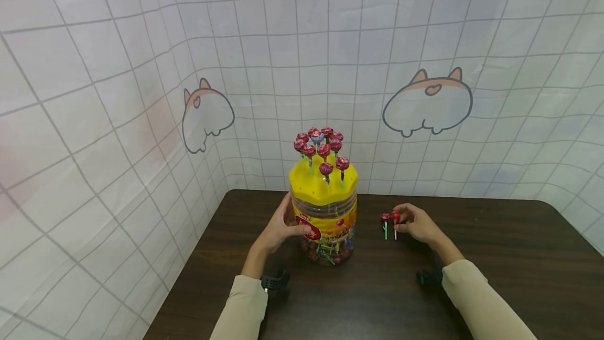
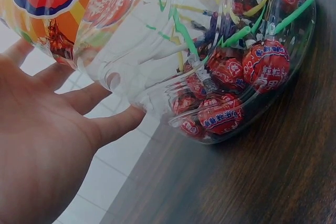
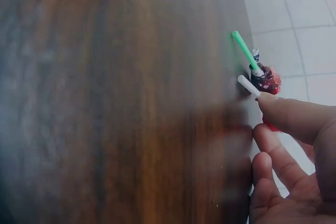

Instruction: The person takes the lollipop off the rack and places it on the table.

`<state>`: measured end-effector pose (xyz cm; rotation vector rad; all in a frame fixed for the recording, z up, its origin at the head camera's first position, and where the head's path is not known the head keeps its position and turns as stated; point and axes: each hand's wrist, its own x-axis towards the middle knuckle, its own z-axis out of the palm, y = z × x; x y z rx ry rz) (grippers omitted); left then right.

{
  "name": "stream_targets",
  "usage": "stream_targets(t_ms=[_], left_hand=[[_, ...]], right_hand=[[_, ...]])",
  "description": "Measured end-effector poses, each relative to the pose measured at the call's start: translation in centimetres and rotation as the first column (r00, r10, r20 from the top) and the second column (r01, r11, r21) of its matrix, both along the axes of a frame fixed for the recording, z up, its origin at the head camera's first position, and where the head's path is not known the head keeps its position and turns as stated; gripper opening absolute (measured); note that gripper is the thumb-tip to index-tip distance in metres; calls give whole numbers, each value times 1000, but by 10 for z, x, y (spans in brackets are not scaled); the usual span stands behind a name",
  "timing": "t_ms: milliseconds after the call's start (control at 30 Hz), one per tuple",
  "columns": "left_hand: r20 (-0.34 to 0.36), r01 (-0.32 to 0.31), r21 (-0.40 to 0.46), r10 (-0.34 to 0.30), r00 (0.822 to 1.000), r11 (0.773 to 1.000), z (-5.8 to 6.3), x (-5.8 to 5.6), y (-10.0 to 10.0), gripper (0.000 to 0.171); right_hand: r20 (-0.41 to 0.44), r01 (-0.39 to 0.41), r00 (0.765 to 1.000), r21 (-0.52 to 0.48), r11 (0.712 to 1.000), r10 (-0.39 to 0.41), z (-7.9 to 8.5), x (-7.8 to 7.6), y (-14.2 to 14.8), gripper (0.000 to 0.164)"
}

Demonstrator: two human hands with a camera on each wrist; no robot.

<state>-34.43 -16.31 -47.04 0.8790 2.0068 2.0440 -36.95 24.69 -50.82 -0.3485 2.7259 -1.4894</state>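
I see about dozen lollipops [image 1: 323, 151] standing in yellow lid [image 1: 309, 183]; left hand [image 1: 280, 226] holds jar [image 1: 332, 224] on desk [image 1: 377, 287]; right hand [image 1: 418, 224] pinches white-stick lollipop [image 1: 395, 218] right of jar (green-stick lollipop [image 1: 385, 218] just beside); I judge two left to place

We've got the head cam looking forward and down from well back, so we see table [image 1: 377, 298], backdrop [image 1: 358, 41] and the whole jar [image 1: 325, 224]. Our left wrist cam sits close in, tilted, facing that jar's lower part. The right one's tipped sideways, looking along the table near two pops [image 3: 268, 80] head also catches.
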Motion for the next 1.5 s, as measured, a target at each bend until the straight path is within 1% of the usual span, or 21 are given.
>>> stream_targets(t_ms=[200, 300, 633, 767, 867, 933, 1000, 1067, 1133, 1233, 1367, 1500], left_hand=[[-5, 3, 6, -3, 1000, 1000, 1, 1, 0, 96], [-7, 11, 14, -11, 1000, 1000, 1, 1, 0, 97], [-5, 1, 9, -1, 1000, 1000, 0, 1, 0, 97], [-7, 13, 18, -13, 1000, 1000, 0, 1, 0, 96], [-8, 15, 16, -15, 1000, 1000, 1, 1, 1, 95], [-2, 6, 7, -6, 1000, 1000, 1, 1, 1, 95], [2, 1, 2, -1, 1000, 1000, 2, 1, 1, 95], [5, -3, -1, 3, 1000, 1000, 2, 1, 1, 94], [6, -1, -1, 1, 1000, 1000, 2, 1, 1, 94], [4, -3, -4, 3, 1000, 1000, 2, 0, 1, 93], [2, 0, -1, 0, 1000, 1000, 1, 0, 0, 92], [4, 1, 0, -1, 1000, 1000, 0, -1, 1, 92]], right_hand=[[-7, 16, 1000, 37, 999, -16, -1, -1, -1, 42], [-3, 23, 1000, 39, 999, -22, -2, -2, -2, 41], [24, 24, 999, 40, 999, -25, -1, -1, -3, 43], [21, 26, 999, 68, 997, -28, -1, -1, -3, 43], [23, 27, 999, 75, 997, -29, 2, 1, -1, 45], [14, 30, 999, 62, 998, -31, 8, 3, 1, 46], [-3, 37, 999, 43, 998, -37, 17, 5, 2, 46], [-29, 44, 999, 29, 999, -43, 30, 7, 2, 44], [-61, 38, 997, 16, 999, -37, 47, 11, -1, 42], [-127, 17, 992, 11, 1000, -16, 78, 19, -11, 39], [-253, -22, 967, 9, 1000, 24, 116, 31, -30, 34], [-356, -74, 933, -29, 997, 59, 146, 44, -52, 30]])
